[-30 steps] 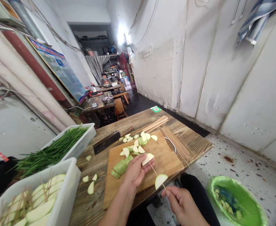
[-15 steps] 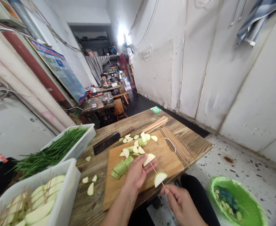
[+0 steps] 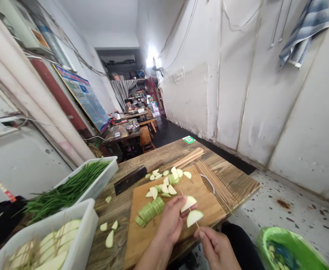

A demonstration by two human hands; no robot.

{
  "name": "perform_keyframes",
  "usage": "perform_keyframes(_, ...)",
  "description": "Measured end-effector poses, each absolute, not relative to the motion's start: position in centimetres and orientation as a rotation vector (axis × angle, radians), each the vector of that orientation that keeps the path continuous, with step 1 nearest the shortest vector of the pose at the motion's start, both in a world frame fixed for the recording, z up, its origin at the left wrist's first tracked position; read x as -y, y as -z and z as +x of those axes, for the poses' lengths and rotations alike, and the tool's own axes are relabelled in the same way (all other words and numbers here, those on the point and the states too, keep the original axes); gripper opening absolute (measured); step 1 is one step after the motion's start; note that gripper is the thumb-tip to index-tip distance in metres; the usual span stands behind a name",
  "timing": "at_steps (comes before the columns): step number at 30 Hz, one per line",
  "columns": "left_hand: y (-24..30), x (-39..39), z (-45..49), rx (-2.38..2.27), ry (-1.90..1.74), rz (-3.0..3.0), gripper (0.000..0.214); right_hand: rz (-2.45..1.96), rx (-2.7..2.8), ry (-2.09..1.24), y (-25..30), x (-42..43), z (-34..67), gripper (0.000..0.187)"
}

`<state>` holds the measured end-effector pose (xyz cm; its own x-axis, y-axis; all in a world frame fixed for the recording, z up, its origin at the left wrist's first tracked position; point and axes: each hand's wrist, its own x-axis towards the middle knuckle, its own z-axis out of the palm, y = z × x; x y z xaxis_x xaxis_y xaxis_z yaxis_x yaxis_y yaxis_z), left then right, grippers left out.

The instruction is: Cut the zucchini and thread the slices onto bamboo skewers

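My left hand (image 3: pixel 171 221) is closed round a pale green-skinned vegetable slice (image 3: pixel 188 203) over the wooden cutting board (image 3: pixel 201 189). My right hand (image 3: pixel 215 245) pinches the near end of a thin bamboo skewer (image 3: pixel 197 225). The skewer runs through a second slice (image 3: pixel 194 217) and through the slice in my left hand, and its tip pokes out beyond it. The two slices sit close together on the stick. Several more cut slices (image 3: pixel 164 182) and a row of stacked slices (image 3: pixel 149 210) lie on the board.
A dark cleaver (image 3: pixel 130 179) lies behind the board. Loose skewers (image 3: pixel 216 180) are spread to the right on the wooden table (image 3: pixel 232 174). At the left stand a white tub of green chives (image 3: pixel 77 183) and a white tub of skewered slices (image 3: pixel 52 243). A green bin (image 3: pixel 293 251) stands on the floor.
The skewer has been pushed through the slice in my left hand, and the two slices have come together. The camera has tilted up a little.
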<state>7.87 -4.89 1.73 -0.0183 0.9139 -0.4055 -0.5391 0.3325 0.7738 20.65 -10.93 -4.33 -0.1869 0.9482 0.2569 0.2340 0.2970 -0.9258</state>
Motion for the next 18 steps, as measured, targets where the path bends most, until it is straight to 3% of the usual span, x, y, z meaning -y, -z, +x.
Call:
perform_keyframes(5, -1.6, 5.4, 8.4, -0.96, -1.251, 0.468, 0.008, -1.138, 1.612, -0.933, 2.8, 10.8, 20.6, 0.034)
perform_keyframes(10, -1.0, 6.8, 9.2, -0.871, -1.125, 0.441, 0.029, -1.129, 1.567, -0.912, 2.9, 10.5, 20.4, 0.032)
perform_keyframes(18, -0.1, 7.8, 10.5, -0.953, -1.262, 0.443, 0.03, -1.121, 1.573, -0.954, 3.1, 10.7, 19.9, 0.03)
